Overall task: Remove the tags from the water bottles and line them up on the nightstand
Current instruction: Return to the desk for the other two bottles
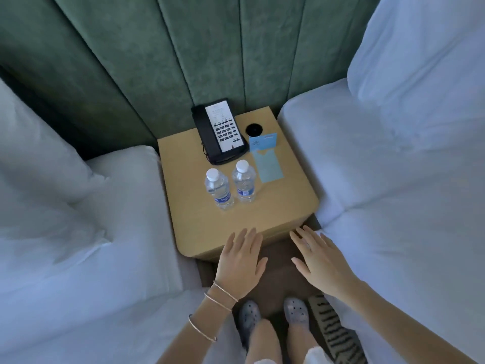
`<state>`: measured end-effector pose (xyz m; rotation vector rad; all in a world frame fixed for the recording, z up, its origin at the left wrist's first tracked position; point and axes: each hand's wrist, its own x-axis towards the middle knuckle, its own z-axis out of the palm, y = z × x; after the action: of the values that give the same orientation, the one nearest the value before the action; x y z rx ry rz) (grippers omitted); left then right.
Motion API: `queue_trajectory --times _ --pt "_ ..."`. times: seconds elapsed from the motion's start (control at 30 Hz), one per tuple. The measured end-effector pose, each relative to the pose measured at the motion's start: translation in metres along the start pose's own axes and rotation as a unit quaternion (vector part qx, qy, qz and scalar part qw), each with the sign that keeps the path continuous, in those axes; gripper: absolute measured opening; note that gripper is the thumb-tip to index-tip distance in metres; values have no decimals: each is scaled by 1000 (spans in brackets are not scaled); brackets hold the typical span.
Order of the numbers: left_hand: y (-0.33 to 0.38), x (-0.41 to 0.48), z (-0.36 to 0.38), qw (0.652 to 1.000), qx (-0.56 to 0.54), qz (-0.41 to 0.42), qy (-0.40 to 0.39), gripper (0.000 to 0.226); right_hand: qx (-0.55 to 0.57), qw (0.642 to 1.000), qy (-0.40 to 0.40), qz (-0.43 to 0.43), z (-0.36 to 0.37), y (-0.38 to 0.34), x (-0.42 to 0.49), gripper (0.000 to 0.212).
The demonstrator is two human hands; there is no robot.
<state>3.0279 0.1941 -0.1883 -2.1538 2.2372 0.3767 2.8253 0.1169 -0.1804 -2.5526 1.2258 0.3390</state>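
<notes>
Between two white beds, the tan nightstand bears two water bottles, the left bottle and the right bottle, standing upright, caps up, just beside each other, near a black phone and blue cards. At its near edge the left hand and right hand are apart, fingers straight, holding nothing

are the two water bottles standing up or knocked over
Both upright: the left water bottle and the right water bottle stand on their bases on the nightstand, white caps on top, side by side.
</notes>
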Motion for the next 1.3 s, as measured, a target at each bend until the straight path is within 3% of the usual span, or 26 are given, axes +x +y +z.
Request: queue_trajectory --times 0.2,0.37,0.67,0.87,1.13,1.3 --pt "52 -17 -92 985 -20 166 40 50 22 989 73 128 -77 -14 -92 63" --pt "104 -6 -118 950 -32 299 80 52 38 961 121 245 -84 -5 -159 63" --pt "248 -32 -102 872 -26 488 -14 57 101 864 176 461 -36 -9 -323 61" --pt "358 -105 -75 778 12 625 -55 57 140 800 175 557 -1 -28 -460 63" --pt "507 -197 -63 661 36 746 -67 58 149 705 207 661 29 -63 -626 61" --pt "585 -254 -61 579 36 810 -85 58 140 618 229 739 39 -87 -699 58"
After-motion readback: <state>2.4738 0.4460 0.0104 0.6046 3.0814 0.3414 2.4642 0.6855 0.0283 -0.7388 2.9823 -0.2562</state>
